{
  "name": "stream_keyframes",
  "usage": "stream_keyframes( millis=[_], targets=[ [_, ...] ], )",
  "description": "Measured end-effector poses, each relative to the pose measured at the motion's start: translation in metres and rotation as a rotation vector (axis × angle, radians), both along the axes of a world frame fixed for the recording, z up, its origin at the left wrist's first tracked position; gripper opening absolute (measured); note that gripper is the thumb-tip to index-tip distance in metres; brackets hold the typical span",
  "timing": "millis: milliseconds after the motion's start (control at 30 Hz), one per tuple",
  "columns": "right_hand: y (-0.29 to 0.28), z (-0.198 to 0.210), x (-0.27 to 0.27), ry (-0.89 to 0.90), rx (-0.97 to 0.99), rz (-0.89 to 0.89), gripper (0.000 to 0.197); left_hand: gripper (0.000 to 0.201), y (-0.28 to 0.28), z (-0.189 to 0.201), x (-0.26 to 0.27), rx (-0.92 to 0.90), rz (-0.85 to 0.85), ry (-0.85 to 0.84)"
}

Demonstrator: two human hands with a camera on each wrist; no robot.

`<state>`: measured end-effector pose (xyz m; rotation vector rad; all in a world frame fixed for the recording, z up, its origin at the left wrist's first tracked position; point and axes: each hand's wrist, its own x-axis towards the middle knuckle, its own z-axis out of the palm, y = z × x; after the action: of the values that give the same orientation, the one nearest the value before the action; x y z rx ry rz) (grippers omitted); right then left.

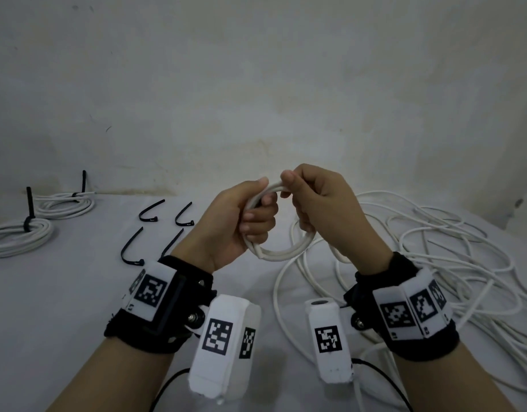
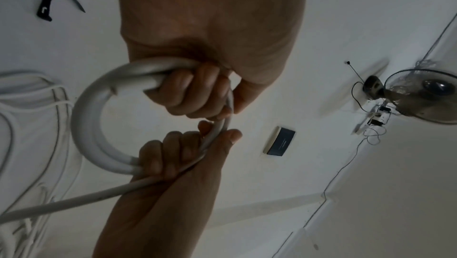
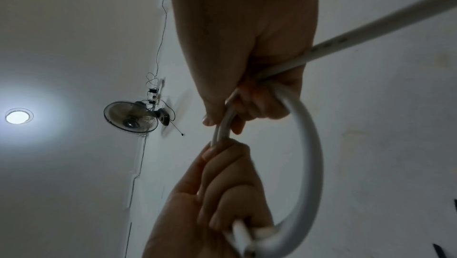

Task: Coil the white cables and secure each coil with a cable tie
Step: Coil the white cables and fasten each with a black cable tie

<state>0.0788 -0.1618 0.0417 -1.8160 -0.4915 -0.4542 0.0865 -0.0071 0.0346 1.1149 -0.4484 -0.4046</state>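
Your left hand (image 1: 241, 221) and right hand (image 1: 321, 203) each keep a closed grip on the small white cable coil (image 1: 274, 251), raised above the table (image 1: 78, 292) just left of the loose cable pile (image 1: 434, 248).

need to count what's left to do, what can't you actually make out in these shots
- Head view: the fourth loose cable tie is partly hidden behind the left hand.
- Head view: the loose cable pile is cut by the right edge; separate cables are uncountable.
- Right wrist view: the coil is motion-blurred; turns unreadable.
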Motion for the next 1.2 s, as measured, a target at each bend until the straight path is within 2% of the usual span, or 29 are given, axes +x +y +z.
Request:
stream_keyframes(
  millis=[133,300,400,533,667,800,1000,1100,1200],
  targets=[
    [-0.001,-0.003,0.000,0.098,0.034,0.082,0.036,0.028,0.002,-0.001,0.003,-0.079,-0.030,0.071],
    [0.004,-0.004,0.001,0.088,0.072,0.055,0.041,0.032,0.001,-0.002,0.002,-0.112,-0.086,0.111],
    [0.005,-0.005,0.002,0.047,0.044,0.058,0.036,0.033,0.005,0.000,0.003,-0.108,-0.062,0.088],
    [-0.007,-0.005,0.007,0.013,-0.101,0.055,0.028,0.033,0.009,0.002,0.007,-0.225,-0.007,0.083],
    [-0.032,-0.010,0.016,-0.040,-0.289,-0.025,0.020,0.031,0.024,0.008,0.014,-0.403,0.074,0.075],
    [-0.045,-0.017,0.023,-0.130,-0.291,-0.109,0.010,0.029,0.047,0.011,0.022,-0.557,0.177,0.035],
    [-0.052,-0.023,0.025,-0.210,-0.437,-0.213,0.020,0.043,0.070,0.013,0.026,-0.747,0.267,0.030],
    [-0.051,-0.022,0.025,-0.309,-0.559,-0.250,0.012,0.046,0.074,0.013,0.027,-0.797,0.280,0.042],
    [-0.045,-0.019,0.023,-0.358,-0.749,-0.259,0.013,0.044,0.068,0.013,0.028,-0.736,0.313,0.023]
  ],
)
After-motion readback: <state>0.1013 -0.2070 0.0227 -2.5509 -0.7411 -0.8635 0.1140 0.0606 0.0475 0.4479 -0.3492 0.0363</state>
